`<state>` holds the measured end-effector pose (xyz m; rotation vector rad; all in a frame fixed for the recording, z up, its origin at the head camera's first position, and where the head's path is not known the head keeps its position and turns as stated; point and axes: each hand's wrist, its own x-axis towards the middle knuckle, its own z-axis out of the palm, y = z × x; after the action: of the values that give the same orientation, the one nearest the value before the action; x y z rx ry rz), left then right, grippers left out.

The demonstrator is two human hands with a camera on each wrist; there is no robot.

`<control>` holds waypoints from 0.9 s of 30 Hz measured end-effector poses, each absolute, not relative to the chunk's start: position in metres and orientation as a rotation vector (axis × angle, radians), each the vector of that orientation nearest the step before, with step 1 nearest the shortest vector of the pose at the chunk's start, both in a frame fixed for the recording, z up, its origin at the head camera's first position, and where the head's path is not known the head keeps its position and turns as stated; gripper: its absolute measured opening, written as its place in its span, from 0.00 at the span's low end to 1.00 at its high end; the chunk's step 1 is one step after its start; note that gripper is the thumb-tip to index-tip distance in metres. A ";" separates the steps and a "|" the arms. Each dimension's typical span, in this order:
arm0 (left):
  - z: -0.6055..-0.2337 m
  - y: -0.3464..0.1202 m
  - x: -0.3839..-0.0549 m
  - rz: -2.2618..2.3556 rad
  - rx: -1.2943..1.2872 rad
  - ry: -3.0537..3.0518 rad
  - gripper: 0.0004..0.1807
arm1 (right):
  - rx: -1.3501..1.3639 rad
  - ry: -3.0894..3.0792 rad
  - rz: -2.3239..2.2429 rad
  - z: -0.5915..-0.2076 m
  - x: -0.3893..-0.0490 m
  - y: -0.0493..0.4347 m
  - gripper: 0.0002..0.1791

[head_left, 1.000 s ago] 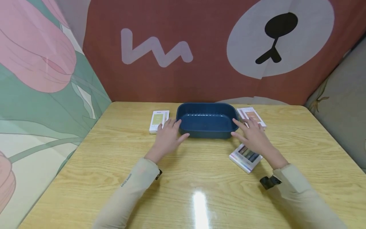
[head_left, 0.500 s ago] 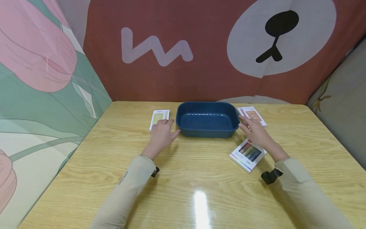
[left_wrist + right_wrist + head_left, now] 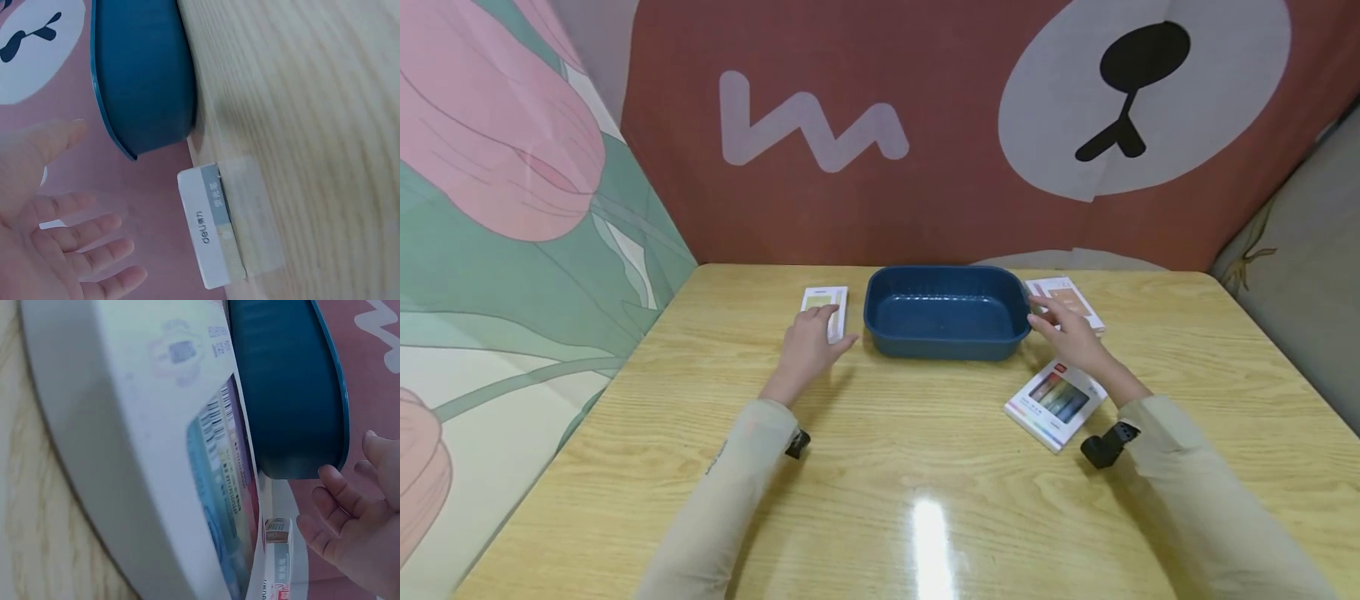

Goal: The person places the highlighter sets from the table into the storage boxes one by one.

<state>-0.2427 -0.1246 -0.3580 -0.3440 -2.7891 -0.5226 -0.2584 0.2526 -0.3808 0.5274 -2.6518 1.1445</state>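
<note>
A dark blue rectangular bin (image 3: 947,348) stands near the back edge of the table. My left hand (image 3: 801,346) hovers over the near part of a small white box with a yellow-green panel (image 3: 826,293), fingers spread and holding nothing. In the left wrist view that box (image 3: 203,231) shows "deli" on its end, apart from my fingers. My right hand (image 3: 1071,335) is at the bin's right end, its fingertips right by the rim, fingers loosely bent. Below its wrist lies a white box with a window showing coloured sticks (image 3: 1056,404).
Behind the right hand a white box with an orange panel (image 3: 1078,304) lies beside the bin. The wooden table (image 3: 880,467) meets a red printed cloth (image 3: 850,217) at the back. A black wrist camera (image 3: 1105,446) hangs under the right sleeve.
My left hand has moved left, away from the bin to over the yellow-green-panelled box. My right hand has drawn back slightly to the right from the bin's rim, uncovering more of the windowed box.
</note>
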 end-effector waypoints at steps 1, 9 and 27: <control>-0.358 -0.126 -0.244 -0.547 -0.333 -2.798 0.30 | 0.517 -2.654 1.158 -0.381 -0.259 0.253 0.23; -0.359 -0.136 -0.255 -0.882 -0.251 -2.826 0.31 | 0.480 -2.624 1.321 -0.382 -0.263 0.252 0.22; -0.367 -0.149 -0.273 -1.140 -0.078 -2.760 0.31 | 0.379 -2.535 1.786 -0.380 -0.269 0.251 0.25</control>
<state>-0.2726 -0.1488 -0.3669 -0.0782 -2.7595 -1.1398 -0.2689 0.2508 -0.3804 0.3787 -2.5345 1.7863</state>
